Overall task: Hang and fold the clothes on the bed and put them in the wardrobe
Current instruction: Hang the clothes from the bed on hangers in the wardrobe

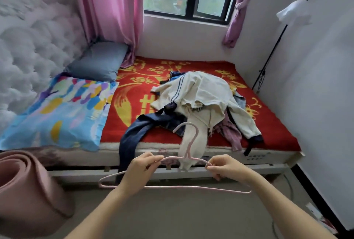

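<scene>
Bed (134,93) with a red-and-yellow blanket fills the centre of the frame. Clothes pile (203,93) is heaped right of centre on it, cream top uppermost. Navy garment (134,133) trails over the near edge. Rolled pink mat (24,181) at lower left. Pink hanger (182,187) at lower centre, before the bed's near edge, hook upward. Left hand (139,170) pinches its left shoulder; right hand (228,168) grasps its right shoulder.

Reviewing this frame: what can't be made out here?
Wardrobe: outside the head view.
Pile: garment count unclear; the cream top covers the rest.
Hanger: one or several, unclear; left hand and right hand cover its shoulders.
Mat: cut off by the left edge.
</scene>
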Action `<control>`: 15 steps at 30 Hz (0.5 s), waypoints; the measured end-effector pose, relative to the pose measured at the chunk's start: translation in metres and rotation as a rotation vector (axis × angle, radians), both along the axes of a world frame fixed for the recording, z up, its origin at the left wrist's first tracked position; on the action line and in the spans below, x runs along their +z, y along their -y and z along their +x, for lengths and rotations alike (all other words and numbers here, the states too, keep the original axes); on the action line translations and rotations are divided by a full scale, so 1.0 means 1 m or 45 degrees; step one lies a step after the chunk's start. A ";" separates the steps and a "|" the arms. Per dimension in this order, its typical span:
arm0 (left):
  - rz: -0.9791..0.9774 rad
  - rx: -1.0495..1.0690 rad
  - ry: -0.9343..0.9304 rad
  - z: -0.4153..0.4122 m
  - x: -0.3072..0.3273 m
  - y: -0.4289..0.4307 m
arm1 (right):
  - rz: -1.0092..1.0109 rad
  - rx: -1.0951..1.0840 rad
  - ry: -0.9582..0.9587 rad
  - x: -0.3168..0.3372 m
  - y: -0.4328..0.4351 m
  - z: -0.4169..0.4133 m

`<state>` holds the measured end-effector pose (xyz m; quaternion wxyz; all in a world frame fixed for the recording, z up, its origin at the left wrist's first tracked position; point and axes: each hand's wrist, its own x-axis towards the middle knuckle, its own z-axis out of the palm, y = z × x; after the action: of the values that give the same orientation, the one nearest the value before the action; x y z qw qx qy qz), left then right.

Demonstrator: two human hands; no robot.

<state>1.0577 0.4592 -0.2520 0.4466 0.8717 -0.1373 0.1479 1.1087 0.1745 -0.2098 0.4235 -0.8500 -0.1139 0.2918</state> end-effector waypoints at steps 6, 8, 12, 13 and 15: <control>-0.021 -0.140 0.034 0.093 -0.007 -0.005 | 0.069 -0.041 0.054 0.016 -0.048 0.078; -0.036 -0.157 0.042 0.120 -0.009 -0.003 | 0.009 -0.062 0.092 0.013 -0.056 0.098; -0.027 -0.192 -0.024 0.160 -0.019 0.015 | -0.126 -0.092 0.166 -0.003 -0.060 0.127; -0.040 -0.200 -0.050 0.167 -0.021 0.019 | -0.131 -0.117 0.170 -0.006 -0.058 0.132; -0.044 -0.247 -0.092 0.185 -0.025 0.030 | -0.139 -0.167 0.157 -0.007 -0.046 0.144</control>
<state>1.2425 0.4293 -0.2774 0.4784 0.8513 -0.2022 0.0749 1.2526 0.2204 -0.2171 0.3871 -0.8938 -0.0677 0.2163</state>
